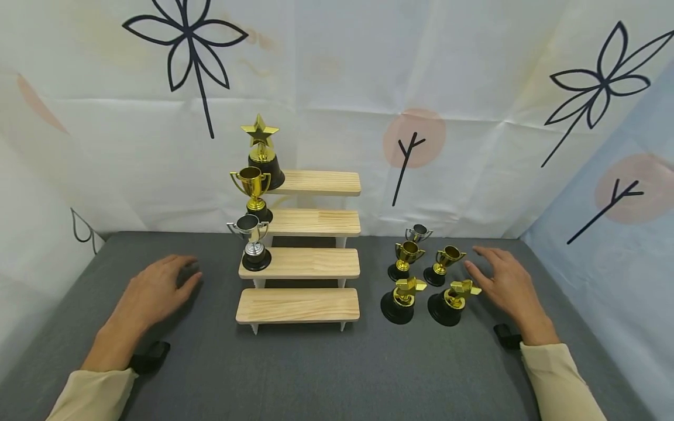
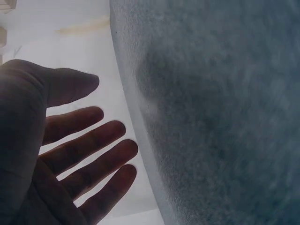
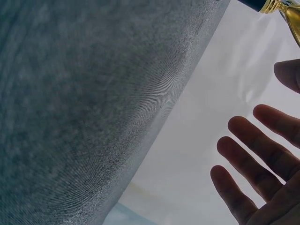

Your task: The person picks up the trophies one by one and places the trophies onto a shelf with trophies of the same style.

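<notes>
My left hand [image 1: 158, 292] hovers over the left part of the table, fingers spread and holding nothing. On the other side, my right hand [image 1: 502, 283] is beside a group of small trophies, its fingers loose and apart from them. Nearest to it are a gold star trophy [image 1: 454, 301] and a gold cup trophy [image 1: 443, 264]. Left of these stand another star trophy [image 1: 402, 301], a gold cup [image 1: 405, 260] and a silver cup [image 1: 418, 233]. In the right wrist view, part of a gold cup [image 3: 293, 16] shows above the thumb.
A four-step wooden stand [image 1: 298, 304] is mid-table. On the left ends of its upper steps are a gold star trophy [image 1: 261, 152], a gold cup [image 1: 254, 190] and a silver cup [image 1: 253, 240]. Behind the grey table [image 1: 326, 374] hangs a patterned white cloth [image 1: 337, 76].
</notes>
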`<state>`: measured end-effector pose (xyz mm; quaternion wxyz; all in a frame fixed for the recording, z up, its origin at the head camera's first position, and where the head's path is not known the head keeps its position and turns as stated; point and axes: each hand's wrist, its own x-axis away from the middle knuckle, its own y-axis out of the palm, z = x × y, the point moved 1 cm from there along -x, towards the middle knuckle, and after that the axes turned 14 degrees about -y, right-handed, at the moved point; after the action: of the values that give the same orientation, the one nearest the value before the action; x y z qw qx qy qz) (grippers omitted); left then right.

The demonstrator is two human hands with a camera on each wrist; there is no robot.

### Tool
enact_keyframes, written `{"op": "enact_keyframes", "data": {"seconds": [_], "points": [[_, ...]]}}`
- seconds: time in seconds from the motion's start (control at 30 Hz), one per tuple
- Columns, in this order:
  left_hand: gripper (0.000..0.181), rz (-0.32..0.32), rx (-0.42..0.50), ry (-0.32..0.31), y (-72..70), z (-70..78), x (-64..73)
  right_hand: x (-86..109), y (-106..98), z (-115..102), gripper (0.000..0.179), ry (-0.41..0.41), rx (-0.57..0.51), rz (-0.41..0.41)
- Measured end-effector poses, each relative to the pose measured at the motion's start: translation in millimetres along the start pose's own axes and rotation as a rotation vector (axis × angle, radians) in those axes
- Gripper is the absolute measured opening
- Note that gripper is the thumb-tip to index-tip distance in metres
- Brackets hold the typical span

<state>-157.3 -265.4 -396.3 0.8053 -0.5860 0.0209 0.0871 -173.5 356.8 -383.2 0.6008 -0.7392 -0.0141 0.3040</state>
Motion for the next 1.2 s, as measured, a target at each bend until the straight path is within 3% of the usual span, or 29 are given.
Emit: {"op": "enact_keyframes", "data": {"seconds": [0.13, 0.8, 1.2], "points": [[0.040, -0.069, 0.087, 0.008, 1.2, 1.7, -1.3, 0.4, 0.7, 0.0, 0.042, -0.009, 0.009, 0.014], [0.034, -0.209, 0.503, 0.127, 13.2, 25.8, 8.9, -4.0, 1.5, -5.6, 0.036, -0.001, -0.018, -0.006], [0.042, -0.425, 0.800, 0.043, 19.0, 28.4, 22.4, -4.7, 2.5, -7.0, 0.035, -0.028, -0.009, 0.009]]}}
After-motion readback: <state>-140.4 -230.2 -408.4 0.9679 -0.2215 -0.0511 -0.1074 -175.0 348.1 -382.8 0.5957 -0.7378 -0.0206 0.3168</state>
